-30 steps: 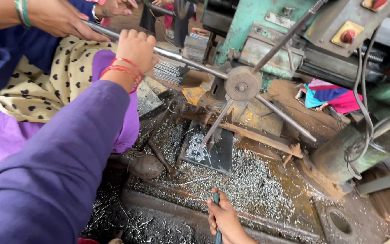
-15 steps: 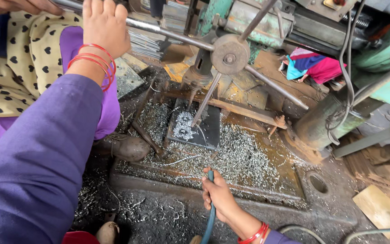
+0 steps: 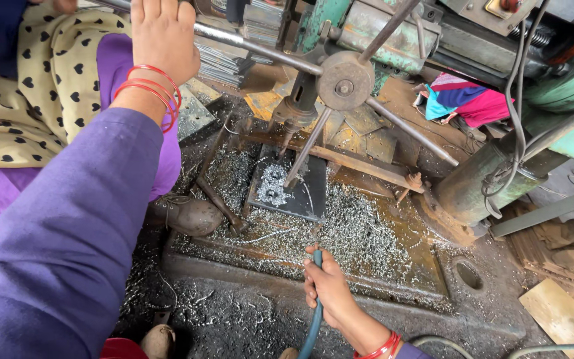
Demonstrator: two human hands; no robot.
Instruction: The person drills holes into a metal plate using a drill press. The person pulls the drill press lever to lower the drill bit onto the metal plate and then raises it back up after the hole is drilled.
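the work surface is the dark, rusty metal table (image 3: 393, 266) of a green drilling machine (image 3: 380, 30), and it is covered with bright metal shavings (image 3: 360, 233); the floor around it is dirty and grey, with scraps of wood at the far right and a bundle of pink and blue cloth (image 3: 466, 100) behind the machine. the left hand (image 3: 164, 36), with red bangles on its wrist and a purple sleeve behind it, is closed around a long steel handle bar (image 3: 254, 46), with the fingers wrapped over the top of it. this bar is shiny, grey and round, and it runs from under the palm to the right, to a round hub (image 3: 345, 83) from which more bars go out like spokes. below and right of this hub a dark flat metal plate (image 3: 290, 183) lies on the table with a heap of shavings on it. the right hand (image 3: 330, 286) is low at the front edge of the table and is clamped on a blue-green hose (image 3: 313, 326); the hose is thin and smooth, it passes through the fist and goes down out of view, and its tip stands just above the fingers, near the shavings.
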